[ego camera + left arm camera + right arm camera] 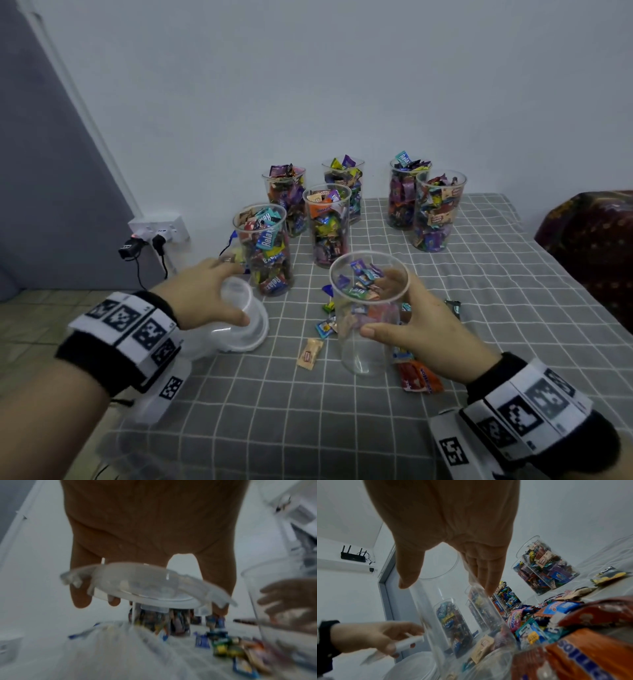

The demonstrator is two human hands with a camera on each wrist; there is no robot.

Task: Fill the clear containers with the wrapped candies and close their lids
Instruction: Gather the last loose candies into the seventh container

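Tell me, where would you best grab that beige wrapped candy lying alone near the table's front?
Probably pinch the beige wrapped candy across its narrow middle, coming straight down from above. It lies flat on the grey checked tablecloth, elongated, with crimped ends that look flimsy, and has free space along both long sides for fingertips.

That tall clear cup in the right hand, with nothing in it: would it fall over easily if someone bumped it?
Probably yes. The empty clear container is tall and narrow with a small base, so it looks apt to tip. It holds no candies, so it is likely very light. Its smooth, thin-looking wall may flex or slip; the right hand wraps around it.
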